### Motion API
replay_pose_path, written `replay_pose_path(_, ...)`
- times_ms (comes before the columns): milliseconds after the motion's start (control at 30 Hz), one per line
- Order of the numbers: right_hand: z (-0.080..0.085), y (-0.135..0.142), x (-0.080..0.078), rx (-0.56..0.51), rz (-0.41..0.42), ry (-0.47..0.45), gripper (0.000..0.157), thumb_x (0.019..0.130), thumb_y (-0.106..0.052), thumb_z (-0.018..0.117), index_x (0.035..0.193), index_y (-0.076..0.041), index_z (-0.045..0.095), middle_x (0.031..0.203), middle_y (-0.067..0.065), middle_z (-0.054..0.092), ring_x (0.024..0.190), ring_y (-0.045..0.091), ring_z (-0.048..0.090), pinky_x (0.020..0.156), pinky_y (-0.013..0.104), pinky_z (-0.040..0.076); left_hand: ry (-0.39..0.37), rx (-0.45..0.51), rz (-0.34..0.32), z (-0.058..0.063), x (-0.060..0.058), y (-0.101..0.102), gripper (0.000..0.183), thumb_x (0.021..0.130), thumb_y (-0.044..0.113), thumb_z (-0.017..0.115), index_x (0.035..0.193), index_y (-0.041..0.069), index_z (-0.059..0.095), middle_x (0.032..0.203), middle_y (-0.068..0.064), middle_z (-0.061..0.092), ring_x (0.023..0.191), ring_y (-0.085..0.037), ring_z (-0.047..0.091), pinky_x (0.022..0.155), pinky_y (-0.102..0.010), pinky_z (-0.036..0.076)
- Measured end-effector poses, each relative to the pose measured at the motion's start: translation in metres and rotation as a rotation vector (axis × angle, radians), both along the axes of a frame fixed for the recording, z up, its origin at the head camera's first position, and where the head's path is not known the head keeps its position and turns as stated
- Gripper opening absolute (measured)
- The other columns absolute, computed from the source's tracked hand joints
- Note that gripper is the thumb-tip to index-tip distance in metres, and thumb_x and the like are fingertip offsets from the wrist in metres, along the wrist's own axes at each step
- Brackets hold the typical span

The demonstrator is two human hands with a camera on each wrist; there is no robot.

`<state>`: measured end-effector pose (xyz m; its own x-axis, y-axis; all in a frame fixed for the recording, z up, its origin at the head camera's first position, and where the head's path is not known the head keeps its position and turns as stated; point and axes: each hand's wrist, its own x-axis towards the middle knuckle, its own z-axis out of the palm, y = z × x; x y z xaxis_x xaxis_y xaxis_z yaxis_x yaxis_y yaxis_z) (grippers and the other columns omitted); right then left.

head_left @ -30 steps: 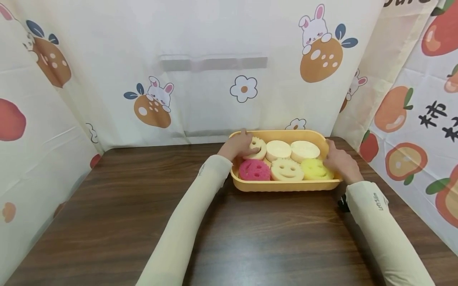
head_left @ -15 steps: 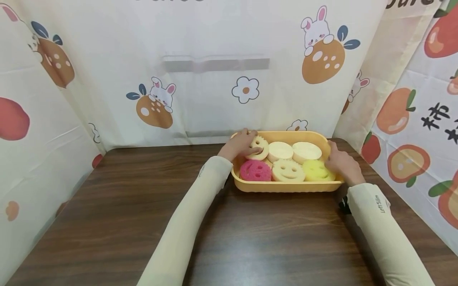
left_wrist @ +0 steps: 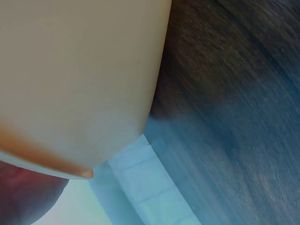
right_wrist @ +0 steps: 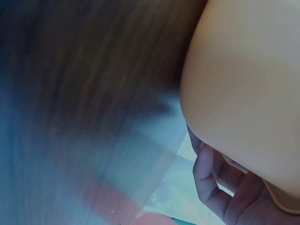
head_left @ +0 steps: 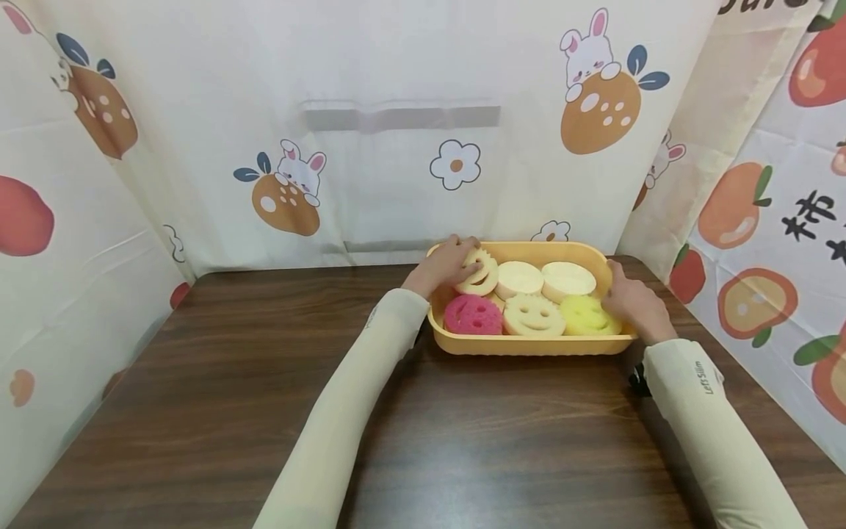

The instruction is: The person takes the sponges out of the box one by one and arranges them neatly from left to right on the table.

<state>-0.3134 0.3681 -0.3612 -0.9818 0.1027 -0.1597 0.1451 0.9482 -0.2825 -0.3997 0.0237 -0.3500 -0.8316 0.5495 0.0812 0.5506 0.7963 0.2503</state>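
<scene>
At the back of the table lies a yellow-orange plastic tray (head_left: 535,346) with round sponge-like discs in it. My left hand (head_left: 443,266) reaches over the tray's left end and pinches a cream smiley sponge (head_left: 485,281), thumb on its face and fingers at its back edge. In front of it are a pink smiley sponge (head_left: 473,316), another cream smiley sponge (head_left: 534,317) and a yellow smiley sponge (head_left: 588,317). My right hand (head_left: 636,301) grips the tray's right end; in the right wrist view its curled fingers (right_wrist: 206,180) are under the rim.
Two plain cream discs (head_left: 519,279) lie in the tray's back row. A dark wood table (head_left: 264,382) carries the tray. Printed cloth (head_left: 390,191) hangs behind the table and along both sides, close to the tray's back edge.
The left thumb has shifted up slightly on the back-left cream smiley sponge, which now leans a little more. The right hand and tray stay put; the head view has shifted slightly.
</scene>
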Motion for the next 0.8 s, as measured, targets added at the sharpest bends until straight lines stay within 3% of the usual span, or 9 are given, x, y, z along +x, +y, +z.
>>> replay_pose_path(200,-0.001,0.001,0.001,-0.016,-0.005,-0.003,0.075,0.099,-0.023,0.035,0.158,-0.006,-0.007,0.131,0.042,0.045,0.103,0.048,0.055,0.073,0.058,0.045,0.010,0.026,-0.009,0.002,-0.001,0.003,0.049,0.104,0.039,0.047,0.147,0.017,0.038,0.138,-0.020,0.045,0.120,-0.029,0.053,0.106,-0.041,0.046)
replay_pose_path(400,-0.003,0.005,0.007,-0.020,-0.013,-0.008,0.075,0.099,-0.027,0.035,0.158,-0.006,-0.008,0.135,0.042,0.042,0.111,0.053,0.052,0.078,0.063,0.044,-0.031,0.055,0.032,-0.002,0.001,0.006,0.058,0.103,0.041,0.049,0.150,0.010,0.037,0.144,-0.018,0.044,0.130,-0.028,0.048,0.113,-0.040,0.041)
replay_pose_path(600,-0.003,0.006,0.008,-0.001,0.013,0.019,0.073,0.099,-0.024,0.034,0.158,-0.005,-0.005,0.132,0.041,0.046,0.106,0.050,0.056,0.073,0.060,0.046,-0.033,0.070,0.023,-0.008,0.001,0.003,0.058,0.102,0.043,0.049,0.148,0.008,0.041,0.142,-0.017,0.046,0.129,-0.027,0.047,0.112,-0.039,0.041)
replay_pose_path(800,-0.001,0.003,0.002,-0.001,0.022,0.035,0.075,0.098,-0.023,0.037,0.158,-0.006,-0.004,0.131,0.041,0.047,0.105,0.050,0.057,0.073,0.060,0.046,-0.011,0.122,0.019,0.000,0.001,-0.002,0.053,0.102,0.040,0.051,0.145,0.009,0.045,0.139,-0.017,0.047,0.123,-0.026,0.050,0.110,-0.039,0.043)
